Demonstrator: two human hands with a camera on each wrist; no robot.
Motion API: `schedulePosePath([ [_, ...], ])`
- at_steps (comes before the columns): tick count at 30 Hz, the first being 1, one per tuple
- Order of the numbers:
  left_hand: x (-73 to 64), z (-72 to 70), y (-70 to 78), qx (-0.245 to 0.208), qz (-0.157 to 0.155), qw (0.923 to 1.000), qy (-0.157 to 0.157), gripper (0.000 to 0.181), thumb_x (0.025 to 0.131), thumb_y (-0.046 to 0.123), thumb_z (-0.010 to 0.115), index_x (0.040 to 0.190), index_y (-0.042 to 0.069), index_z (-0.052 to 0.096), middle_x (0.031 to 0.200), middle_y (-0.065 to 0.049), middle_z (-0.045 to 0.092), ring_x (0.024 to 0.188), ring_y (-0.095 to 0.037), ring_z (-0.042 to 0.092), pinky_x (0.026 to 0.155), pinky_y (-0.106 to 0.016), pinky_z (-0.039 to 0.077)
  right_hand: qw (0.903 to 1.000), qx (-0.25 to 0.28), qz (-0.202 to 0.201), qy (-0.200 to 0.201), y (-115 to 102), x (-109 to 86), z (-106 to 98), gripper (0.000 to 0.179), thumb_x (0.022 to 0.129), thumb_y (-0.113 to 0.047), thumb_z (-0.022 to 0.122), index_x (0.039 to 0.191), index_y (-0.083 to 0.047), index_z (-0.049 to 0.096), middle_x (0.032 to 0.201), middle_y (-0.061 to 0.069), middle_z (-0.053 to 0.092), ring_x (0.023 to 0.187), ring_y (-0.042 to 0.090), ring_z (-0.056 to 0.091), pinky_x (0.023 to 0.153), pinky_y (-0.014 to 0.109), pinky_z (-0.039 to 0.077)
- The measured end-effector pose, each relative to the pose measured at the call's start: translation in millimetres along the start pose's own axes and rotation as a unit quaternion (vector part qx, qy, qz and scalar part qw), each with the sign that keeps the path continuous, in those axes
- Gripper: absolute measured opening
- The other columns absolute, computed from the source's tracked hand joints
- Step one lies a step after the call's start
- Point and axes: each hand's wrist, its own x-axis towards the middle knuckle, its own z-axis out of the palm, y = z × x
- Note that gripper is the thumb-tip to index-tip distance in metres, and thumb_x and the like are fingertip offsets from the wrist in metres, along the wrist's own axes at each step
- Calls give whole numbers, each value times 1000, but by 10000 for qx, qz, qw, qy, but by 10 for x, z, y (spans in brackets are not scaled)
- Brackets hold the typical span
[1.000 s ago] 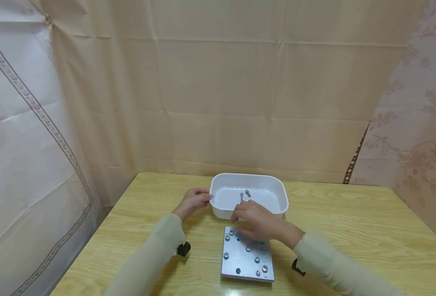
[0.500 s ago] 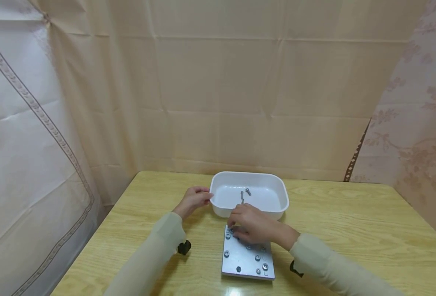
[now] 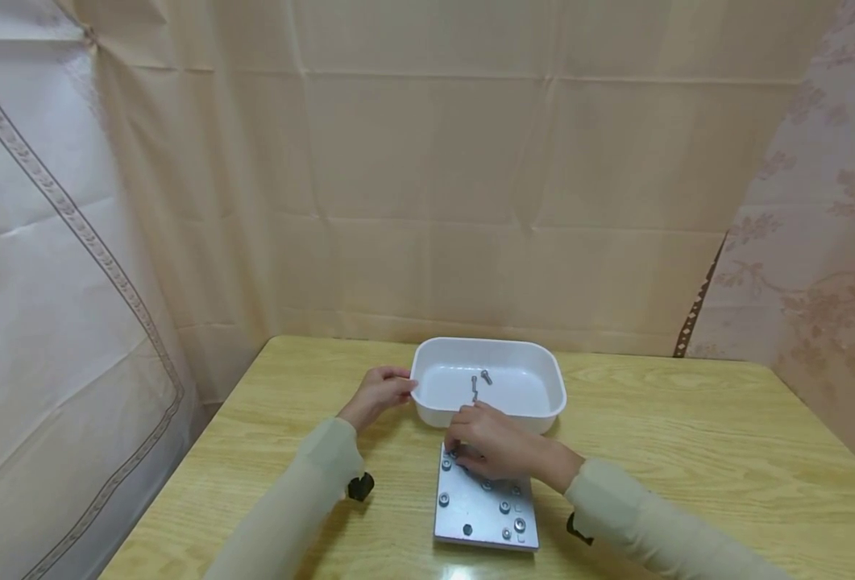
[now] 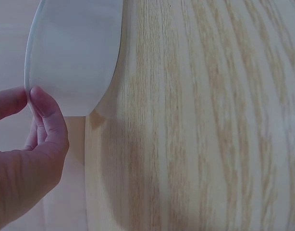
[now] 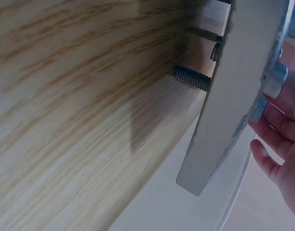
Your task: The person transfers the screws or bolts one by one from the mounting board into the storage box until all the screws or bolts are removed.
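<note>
My left hand (image 3: 378,395) pinches the left rim of a white plastic tub (image 3: 437,417), with the thumb outside the wall in the left wrist view. In front of the tub lies a silver metal plate (image 3: 485,519) studded with several socket-head bolts. Over its far-left part, my right hand (image 3: 495,441) has its fingers curled at a bolt. The right wrist view shows the fingertips against a bolt head (image 5: 257,110) near the plate's end. Threaded shanks (image 5: 193,78) stick out beneath the plate. My right hand hides several bolts from the head view.
A few loose bolts (image 3: 487,377) lie inside the tub. The wooden table (image 3: 659,451) extends to both sides. A beige curtain (image 3: 427,201) hangs behind its far edge, with pale patterned cloth (image 3: 826,266) at the right.
My right hand has moved slightly left, from above the plate down onto the far-left bolt, and has stayed there over the last half second. The left hand keeps its grip on the tub.
</note>
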Motion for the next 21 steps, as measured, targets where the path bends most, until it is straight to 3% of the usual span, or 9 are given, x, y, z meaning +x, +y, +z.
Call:
schedulePosePath([
  [21,16,6,-12,6,0,10000,40,32,87,3,64,115,-10,58,96,-12,62,71,-10,59,66,-18,54,9996,-31,112,-268,-24,38,-12,11,85,-19,71,96,-18,70,93,-8,68,92,7,58,86,25,48],
])
